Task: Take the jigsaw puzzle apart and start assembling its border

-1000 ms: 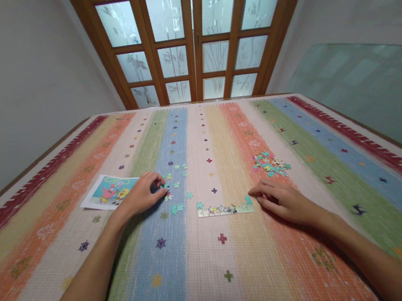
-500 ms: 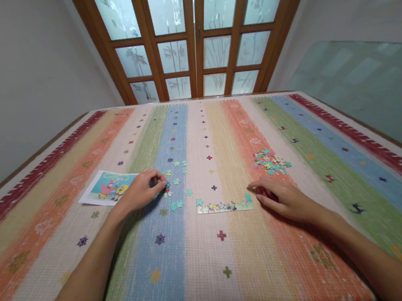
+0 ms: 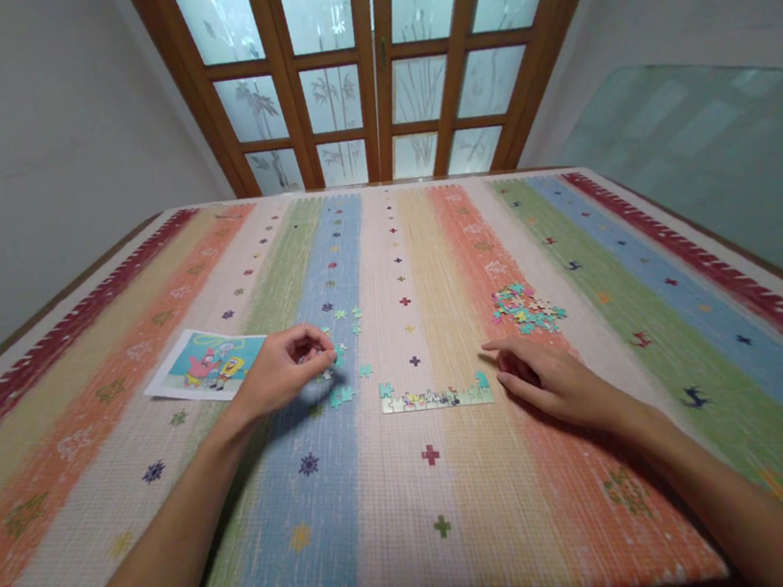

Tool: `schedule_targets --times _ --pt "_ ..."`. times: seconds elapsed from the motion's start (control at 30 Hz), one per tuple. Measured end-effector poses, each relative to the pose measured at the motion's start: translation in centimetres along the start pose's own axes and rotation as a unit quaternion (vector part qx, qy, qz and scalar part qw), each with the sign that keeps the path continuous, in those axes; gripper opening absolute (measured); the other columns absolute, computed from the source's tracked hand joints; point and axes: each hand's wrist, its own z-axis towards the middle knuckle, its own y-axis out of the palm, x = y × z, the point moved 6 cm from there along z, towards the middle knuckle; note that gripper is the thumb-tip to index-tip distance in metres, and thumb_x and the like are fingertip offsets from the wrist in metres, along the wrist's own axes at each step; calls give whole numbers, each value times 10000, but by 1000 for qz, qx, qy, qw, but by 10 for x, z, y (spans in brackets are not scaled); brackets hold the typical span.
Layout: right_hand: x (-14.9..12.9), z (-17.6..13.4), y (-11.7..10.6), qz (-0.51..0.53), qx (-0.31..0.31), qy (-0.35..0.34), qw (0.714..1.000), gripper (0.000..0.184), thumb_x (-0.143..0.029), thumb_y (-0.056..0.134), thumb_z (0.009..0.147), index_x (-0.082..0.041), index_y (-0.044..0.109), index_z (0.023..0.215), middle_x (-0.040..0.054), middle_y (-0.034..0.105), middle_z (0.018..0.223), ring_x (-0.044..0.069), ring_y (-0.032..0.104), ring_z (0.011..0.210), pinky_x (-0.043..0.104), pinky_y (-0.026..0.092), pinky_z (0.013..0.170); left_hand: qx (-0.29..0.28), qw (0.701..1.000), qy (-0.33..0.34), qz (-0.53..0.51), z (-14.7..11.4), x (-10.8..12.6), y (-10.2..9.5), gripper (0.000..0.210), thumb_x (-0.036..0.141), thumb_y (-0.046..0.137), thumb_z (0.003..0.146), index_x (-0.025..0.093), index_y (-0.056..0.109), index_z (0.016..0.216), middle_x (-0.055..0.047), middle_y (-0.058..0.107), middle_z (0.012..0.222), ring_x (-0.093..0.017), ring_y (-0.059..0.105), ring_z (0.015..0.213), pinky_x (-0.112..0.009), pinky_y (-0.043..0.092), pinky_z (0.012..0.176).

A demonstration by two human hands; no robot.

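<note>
My left hand (image 3: 290,368) is closed in a pinch above the loose jigsaw pieces, with a small teal puzzle piece (image 3: 334,356) at its fingertips. Around and beyond that hand lie several loose teal pieces (image 3: 342,397), some partly hidden by the fingers. A joined puzzle strip (image 3: 435,398), with raised corners at both ends, lies flat in the middle. To its right rests my right hand (image 3: 545,377), index finger stretched out, fingers apart and holding nothing. The hand is close to the strip's right end but apart from it.
A printed reference picture (image 3: 206,364) with cartoon figures lies left of my left hand. Beyond my right hand is a pile of mixed puzzle pieces (image 3: 529,308). The striped tablecloth (image 3: 434,492) covers the table. Wooden glazed doors (image 3: 369,54) stand behind it.
My left hand has lifted slightly and moved a little to the right with the puzzle piece. My right hand has stayed nearly still. The camera view has tilted slightly.
</note>
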Motion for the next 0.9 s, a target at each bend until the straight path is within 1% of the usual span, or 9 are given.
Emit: schedule_targets --times 0.07,0.17,0.27,0.37,0.47,0.73,0.9 --pt "0 0 -1 0 2 1 1000 364 -291 490 972 -195 587 1309 92 695 891 225 637 718 366 513 675 -1 999 -6 -38 -1 1 8 222 387 747 774 180 690 833 11 586 666 -123 500 585 -267 400 572" --pt "1 0 0 -4 4 2 1000 367 -304 474 978 -181 569 1311 92 692 887 222 638 713 370 512 678 -13 995 -23 -96 -3 3 18 245 375 760 772 191 728 932 -29 666 769 -153 590 673 -297 472 640" --pt "2 -1 1 -9 4 6 1000 386 -311 462 982 -169 549 1330 96 691 893 225 646 723 376 512 687 -13 993 -30 -117 -5 7 24 218 359 756 778 204 759 931 -56 715 841 -184 640 762 -335 515 722" --pt "3 -2 2 -6 5 11 1000 404 -314 469 981 -173 542 1352 93 693 900 229 654 734 381 515 698 -13 993 -38 -113 -6 8 26 201 358 755 783 205 779 912 -79 745 911 -210 664 827 -366 531 780" --pt "4 -3 3 -11 4 12 1000 413 -315 468 983 -165 536 1362 96 692 899 232 656 732 389 519 702 -20 993 -43 -104 -7 8 27 214 365 751 793 202 784 929 -88 753 930 -218 668 845 -383 536 805" --pt "4 -3 3 -9 6 12 1000 470 -308 479 978 -198 488 1434 83 692 889 228 653 722 388 528 685 -27 997 -41 -57 -7 7 26 239 389 704 838 203 773 971 -104 758 983 -244 674 901 -412 547 833" --pt "3 -4 2 -16 2 11 1000 446 -307 472 979 -183 500 1406 87 698 890 227 652 717 387 524 686 -30 998 -37 -46 -7 8 28 239 387 694 845 201 771 973 -103 755 985 -240 673 903 -405 546 833"
